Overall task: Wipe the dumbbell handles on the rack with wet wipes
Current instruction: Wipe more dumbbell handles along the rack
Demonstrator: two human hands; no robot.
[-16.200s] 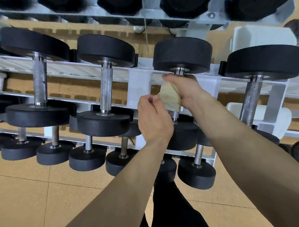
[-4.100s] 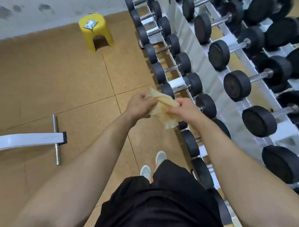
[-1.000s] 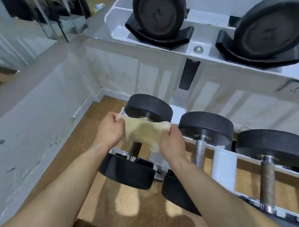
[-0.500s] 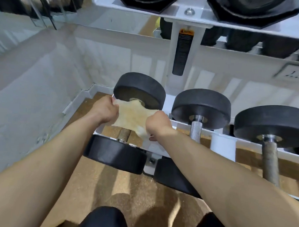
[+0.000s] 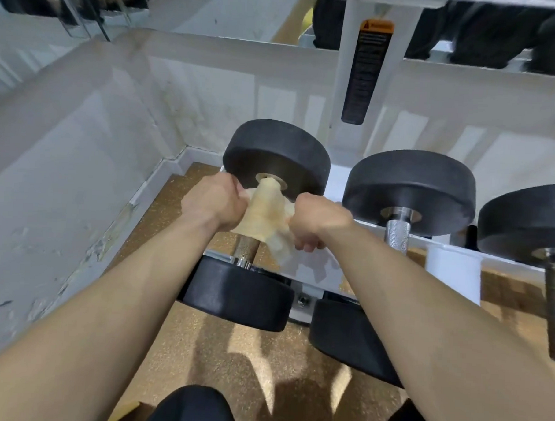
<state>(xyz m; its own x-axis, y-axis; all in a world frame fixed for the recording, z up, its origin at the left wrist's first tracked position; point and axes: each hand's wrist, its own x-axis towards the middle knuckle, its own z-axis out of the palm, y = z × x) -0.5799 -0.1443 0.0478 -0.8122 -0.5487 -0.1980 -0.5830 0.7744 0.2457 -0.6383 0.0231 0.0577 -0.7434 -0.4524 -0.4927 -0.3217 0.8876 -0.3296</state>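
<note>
The leftmost black dumbbell [image 5: 277,156] lies on the white rack [image 5: 318,269] with its knurled steel handle [image 5: 246,248] running toward me. A yellowish wet wipe [image 5: 266,213] is draped over the upper part of that handle, up to the far weight. My left hand [image 5: 213,204] grips the wipe's left edge. My right hand [image 5: 314,221] grips its right edge, and a loose corner hangs below. Only the lower stretch of the handle shows bare.
Two more dumbbells [image 5: 410,190] [image 5: 530,218] lie to the right on the same rack. A grey scuffed wall [image 5: 65,156] closes the left side. An upper shelf with a warning label on its post [image 5: 366,67] hangs overhead. Cork floor [image 5: 237,367] is below, my knees at the bottom.
Both hands have lowered the spread wipe onto the leftmost dumbbell's handle and pulled it down around it. The view has moved in closer to the rack.
</note>
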